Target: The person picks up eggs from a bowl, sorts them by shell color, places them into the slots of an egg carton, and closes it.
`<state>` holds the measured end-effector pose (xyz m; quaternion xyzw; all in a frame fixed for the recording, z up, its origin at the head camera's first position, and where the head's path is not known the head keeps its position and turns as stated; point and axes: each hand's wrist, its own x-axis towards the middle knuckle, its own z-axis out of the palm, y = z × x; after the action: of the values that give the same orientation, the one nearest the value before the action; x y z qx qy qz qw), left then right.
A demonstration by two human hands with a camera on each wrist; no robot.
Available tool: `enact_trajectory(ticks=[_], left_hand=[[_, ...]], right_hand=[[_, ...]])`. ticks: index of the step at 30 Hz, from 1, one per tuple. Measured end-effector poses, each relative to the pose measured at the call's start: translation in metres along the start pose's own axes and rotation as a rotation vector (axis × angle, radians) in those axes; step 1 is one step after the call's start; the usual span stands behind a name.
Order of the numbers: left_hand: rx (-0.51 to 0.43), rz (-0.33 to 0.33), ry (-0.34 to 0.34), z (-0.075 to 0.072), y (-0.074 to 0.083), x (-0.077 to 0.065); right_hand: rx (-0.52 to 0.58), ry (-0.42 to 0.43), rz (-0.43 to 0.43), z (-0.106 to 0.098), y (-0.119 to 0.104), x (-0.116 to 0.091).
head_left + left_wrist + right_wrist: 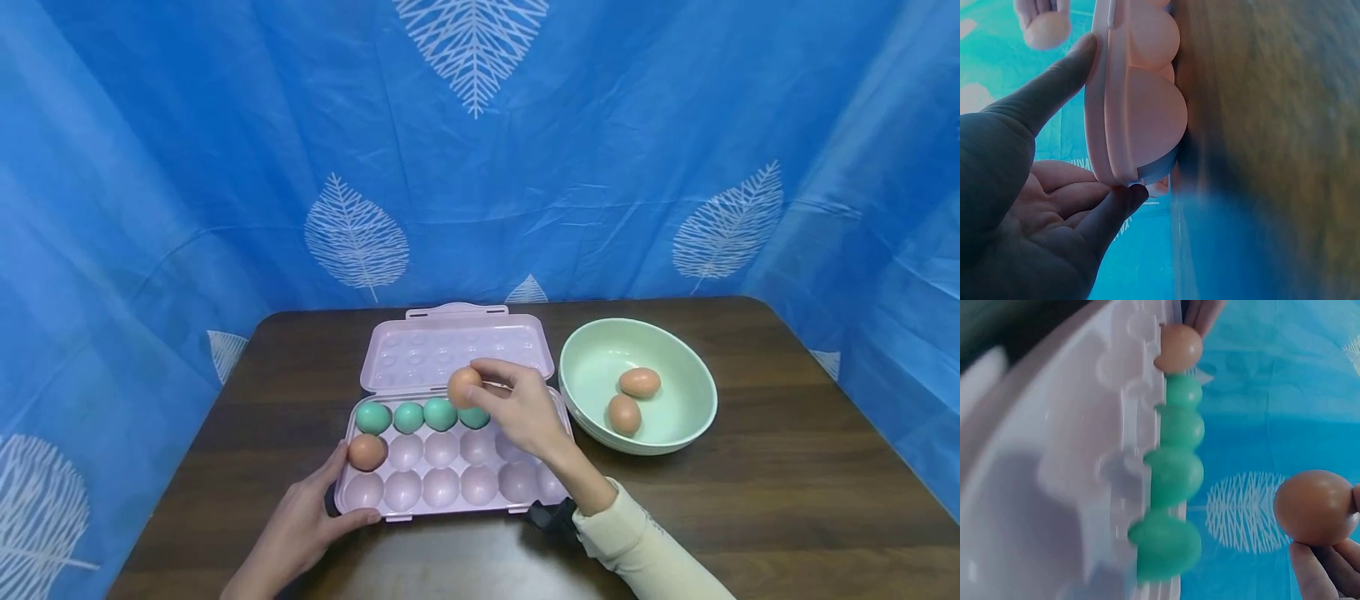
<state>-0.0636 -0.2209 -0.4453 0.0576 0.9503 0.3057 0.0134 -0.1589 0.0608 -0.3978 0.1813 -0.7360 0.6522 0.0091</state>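
Note:
A brown egg is pinched between the fingertips and thumb of my right hand, held up over the back row of a pink plastic egg tray. My left hand grips the tray's front left corner, with the thumb along the front rim, as the left wrist view shows too. Several green eggs fill the left part of the back row; the rightmost green egg is partly behind my right hand in the head view. Another brown egg sits at the left end of the middle row.
A pale green bowl stands right of the tray, with two brown eggs inside. Behind the tray its hinged lid lies folded back. All stand on a dark wooden table, with a blue leaf-print curtain behind it.

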Motion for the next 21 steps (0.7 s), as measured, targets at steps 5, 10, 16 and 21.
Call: enact_trajectory(ticks=[5, 10, 16, 21], left_hand=[[-0.009, 0.024, 0.024, 0.002, 0.0, 0.0], [-0.019, 0.057, 0.055, 0.004, -0.001, 0.0], [-0.02, 0.075, 0.073, 0.004, -0.001, -0.001], [-0.015, 0.077, 0.075, 0.002, -0.001, -0.002]], right_hand=[[-0.063, -0.077, -0.054, 0.03, 0.006, 0.003], [-0.228, -0.153, -0.108, 0.058, 0.014, 0.001], [-0.313, -0.218, -0.093, 0.074, 0.024, -0.006], [-0.405, -0.245, -0.135, 0.083, 0.033, -0.01]])
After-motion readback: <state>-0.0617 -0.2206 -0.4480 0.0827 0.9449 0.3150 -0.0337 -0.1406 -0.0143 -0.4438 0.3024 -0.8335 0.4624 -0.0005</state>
